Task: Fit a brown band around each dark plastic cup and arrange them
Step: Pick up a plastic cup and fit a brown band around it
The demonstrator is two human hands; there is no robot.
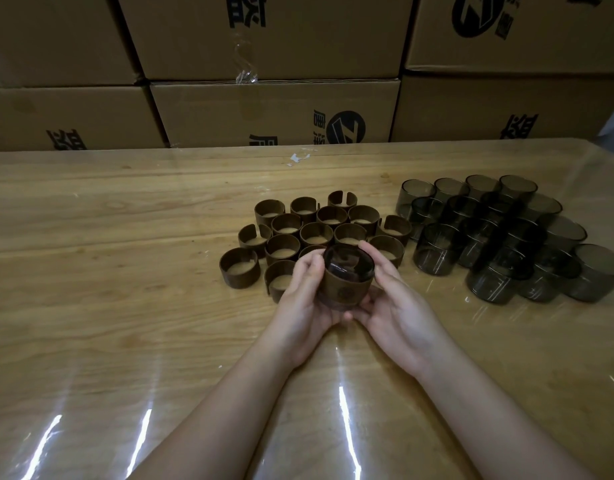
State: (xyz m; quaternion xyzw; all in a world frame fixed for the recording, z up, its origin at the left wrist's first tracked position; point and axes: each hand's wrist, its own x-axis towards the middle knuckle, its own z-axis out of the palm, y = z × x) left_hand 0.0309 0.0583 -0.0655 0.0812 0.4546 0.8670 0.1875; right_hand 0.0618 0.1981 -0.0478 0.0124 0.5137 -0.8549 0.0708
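- The dark plastic cup point(348, 263) sits between both palms, just above the table point(125, 271). Its axis is roughly upright, with the top end tipped toward the person.
- The left hand point(307, 303) curls round the cup's left side and the right hand point(397, 310) round its right, each with a thumb near the upper rim.
- A brown band point(343, 284) wraps the cup's middle, with dark plastic showing above and below.
- Loose bands point(316, 233) lie just beyond the fingertips, toward the left.
- Bare cups point(499, 244) stand beyond and outside the right hand, so that hand is probably nearer the next one.
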